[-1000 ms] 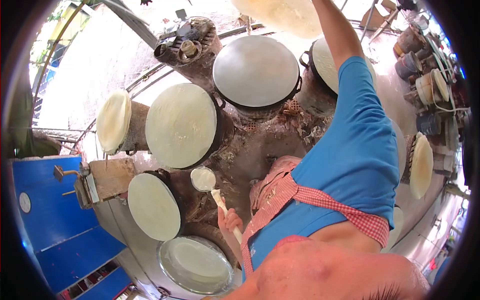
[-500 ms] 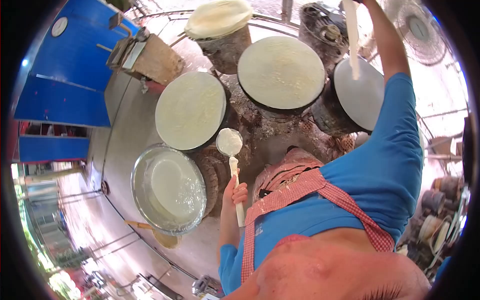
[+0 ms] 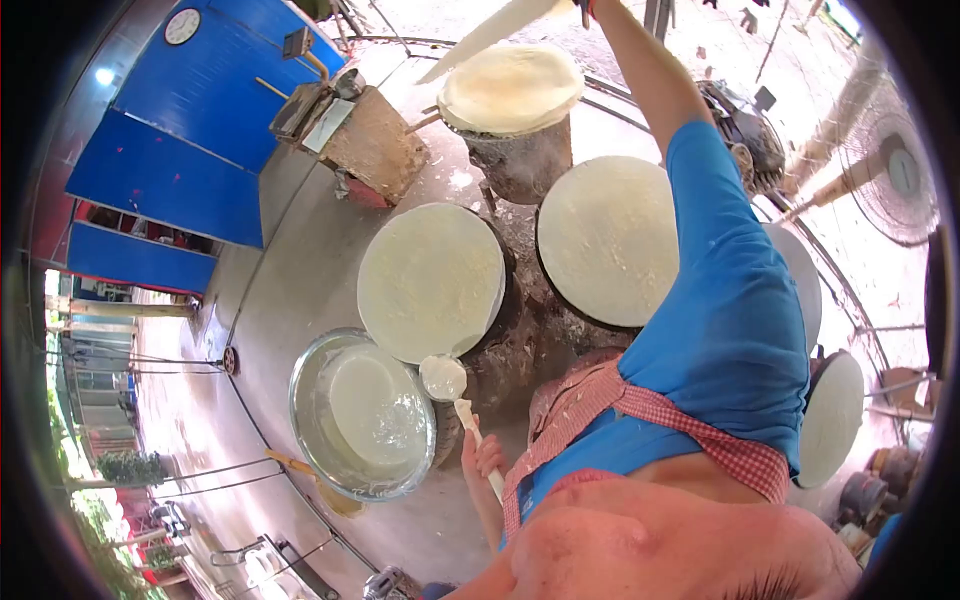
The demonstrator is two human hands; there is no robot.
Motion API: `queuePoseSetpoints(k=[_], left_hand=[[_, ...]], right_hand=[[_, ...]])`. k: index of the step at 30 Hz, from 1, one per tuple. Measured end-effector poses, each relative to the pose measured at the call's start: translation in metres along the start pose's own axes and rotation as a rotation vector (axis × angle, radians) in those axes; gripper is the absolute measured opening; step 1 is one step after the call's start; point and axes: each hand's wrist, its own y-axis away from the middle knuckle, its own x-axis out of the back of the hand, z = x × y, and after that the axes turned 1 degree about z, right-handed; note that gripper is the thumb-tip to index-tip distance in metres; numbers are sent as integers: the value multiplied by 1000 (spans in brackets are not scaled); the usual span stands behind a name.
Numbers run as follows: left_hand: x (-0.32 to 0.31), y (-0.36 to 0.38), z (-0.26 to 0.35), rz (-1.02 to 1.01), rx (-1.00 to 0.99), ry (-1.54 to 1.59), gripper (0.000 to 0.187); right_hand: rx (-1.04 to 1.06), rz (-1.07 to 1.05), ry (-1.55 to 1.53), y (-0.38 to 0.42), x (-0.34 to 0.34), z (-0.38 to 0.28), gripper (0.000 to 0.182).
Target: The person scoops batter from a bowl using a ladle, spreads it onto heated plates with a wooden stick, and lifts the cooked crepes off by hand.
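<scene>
My left hand (image 3: 486, 456) is closed around the pale handle of a ladle (image 3: 443, 378), whose bowl carries white batter. The ladle bowl is between a metal basin (image 3: 296, 400) of white batter (image 3: 375, 400) and the near edge of a round griddle (image 3: 432, 280) covered by a thin pale layer. At the top edge, my right hand (image 3: 588, 8) is mostly cut off, and a long thin sheet of flatbread (image 3: 490, 38) trails from it. Beneath that sheet, a pile of round flatbreads (image 3: 512, 88) rests on a drum-like stand (image 3: 520, 160).
Another coated griddle (image 3: 610, 240) stands right of the first, partly behind my right arm. Farther right are a partly hidden grey griddle (image 3: 800, 280) and a pale round one (image 3: 832, 420). A fan (image 3: 900, 172), a wooden box (image 3: 375, 145) and a blue cabinet (image 3: 165, 180) stand around.
My right arm has swung left with the flatbread sheet, from above the right-hand griddle to above the flatbread pile. The camera view has shifted too. The ladle bowl appears nearer the basin rim.
</scene>
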Motion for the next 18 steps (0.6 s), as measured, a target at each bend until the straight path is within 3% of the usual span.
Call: queuePoseSetpoints(k=[2,4,5,6,7,8,12,14,15,16,18], left_hand=[[-6,-2,-3,11,-51,-18,35],[-8,-3,-8,23,-88,-17,35],[-10,-2,-11,29,-108,-14,35],[-10,-2,-16,38,-129,-7,35],[-14,-6,-19,37,-155,-3,35],[-13,-9,-23,34,-177,3,35],[-27,-14,-32,49,-254,13,36],[-34,-18,-29,52,-260,33,36],[-36,-20,-28,41,-261,52,36],[-35,-16,-28,32,-262,69,36],[-39,-13,-25,5,-264,126,36]], right_hand=[[125,62,345,-48,-20,107,12],[-351,160,-48,30,-27,87,34],[-373,150,44,33,-35,124,30],[-463,275,-39,46,-48,146,26],[-467,192,57,47,-52,189,21],[-526,312,-153,43,-67,239,17],[-732,215,50,75,-71,280,18],[-700,151,11,77,-67,309,17],[-683,26,240,73,-60,320,27],[-403,-16,728,66,-52,340,43],[-241,-63,950,76,-39,307,66]])
